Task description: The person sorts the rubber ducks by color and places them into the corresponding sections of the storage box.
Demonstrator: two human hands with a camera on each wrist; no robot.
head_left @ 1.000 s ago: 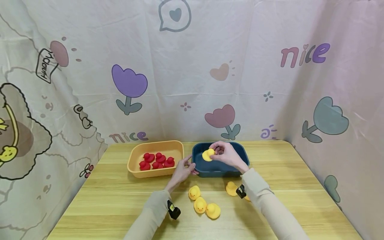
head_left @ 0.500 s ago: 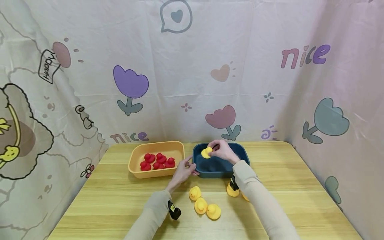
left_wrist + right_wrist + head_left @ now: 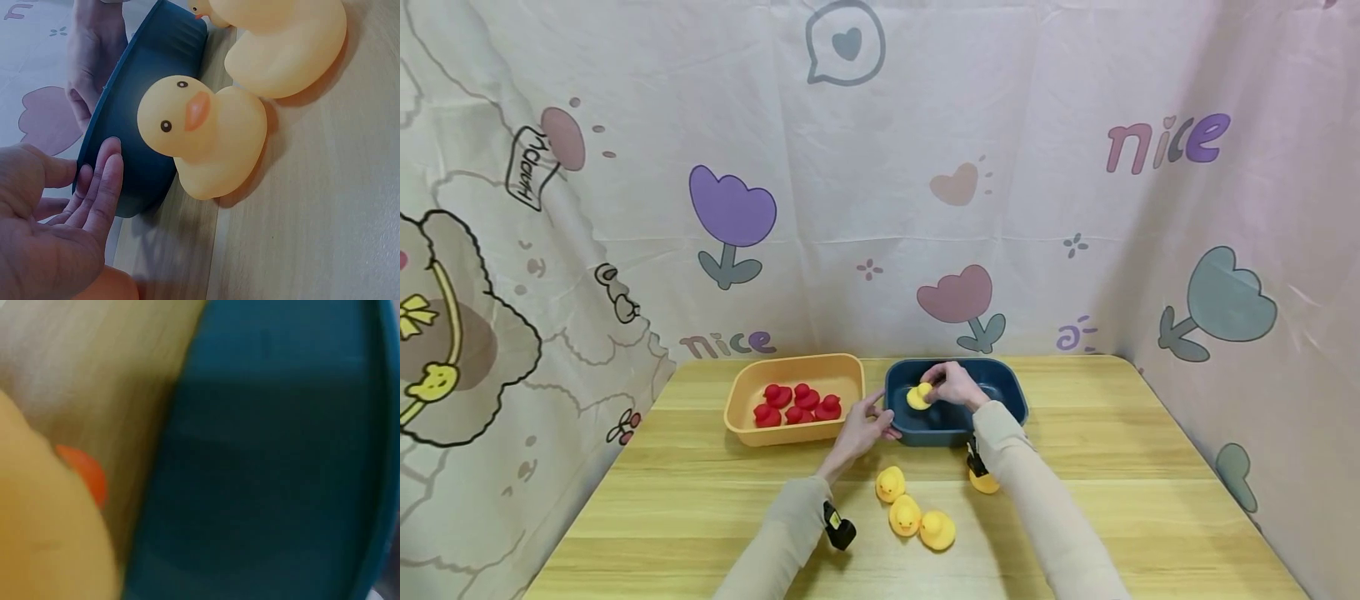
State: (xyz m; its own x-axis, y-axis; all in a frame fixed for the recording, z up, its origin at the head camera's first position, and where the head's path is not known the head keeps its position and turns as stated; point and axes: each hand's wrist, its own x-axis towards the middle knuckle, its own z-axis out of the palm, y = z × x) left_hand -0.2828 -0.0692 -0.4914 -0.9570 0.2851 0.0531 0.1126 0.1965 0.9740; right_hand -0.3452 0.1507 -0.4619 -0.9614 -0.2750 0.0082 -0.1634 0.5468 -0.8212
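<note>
My right hand (image 3: 953, 386) pinches a yellow rubber duck (image 3: 917, 397) inside the left part of the dark blue bin (image 3: 936, 437). At that bin's front left corner my left hand (image 3: 859, 427) rests, its fairly straight fingers (image 3: 100, 194) against the outer wall and the thumb at the rim. Three yellow rubber ducks stand in front of the bin: one at the back (image 3: 891, 484), one in the middle (image 3: 905, 517) and one at the right (image 3: 937, 531). Another yellow duck (image 3: 985, 482) is partly covered by the right sleeve and wrist camera. The right wrist view is blurred and hides the fingers.
An orange-yellow bin (image 3: 797, 369) with several red rubber ducks (image 3: 801, 415) stands left of the blue one, close to the left hand. Both bins sit near the back edge of the wooden table (image 3: 647, 517). A printed curtain (image 3: 865, 208) hangs behind and along the sides.
My right hand has lowered the yellow duck from above the bin to inside it. The right forearm has swung left, covering more of the ducks beneath. The left hand stays at the bin's corner.
</note>
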